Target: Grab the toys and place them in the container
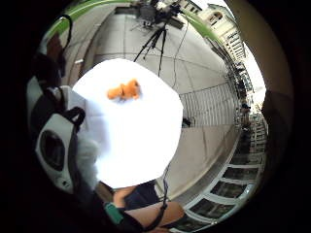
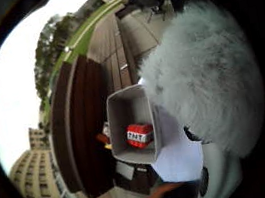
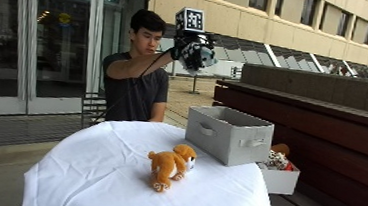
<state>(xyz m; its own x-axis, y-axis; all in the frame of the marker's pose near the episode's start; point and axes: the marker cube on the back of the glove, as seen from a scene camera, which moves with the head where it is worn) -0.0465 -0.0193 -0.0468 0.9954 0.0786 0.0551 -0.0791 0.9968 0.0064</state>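
My gloved right hand (image 3: 190, 48) is raised high above the table's far side and grips a grey fluffy toy (image 3: 202, 59), which fills much of the thumb side palm view (image 2: 205, 77). Far below stands the grey fabric container (image 3: 228, 134) on the white-clothed table (image 3: 97, 171); its open top (image 2: 119, 126) shows a red TNT block (image 2: 139, 135) inside. An orange plush dog (image 3: 170, 164) stands on the cloth near the front, apart from the container, and shows from above in the little finger side palm view (image 1: 124, 90).
A white box (image 3: 279, 180) with more toys sits low beside the table, behind the container. A dark wooden bench wall (image 3: 316, 114) runs along the right. A tripod (image 1: 153, 41) stands on the pavement beyond the table.
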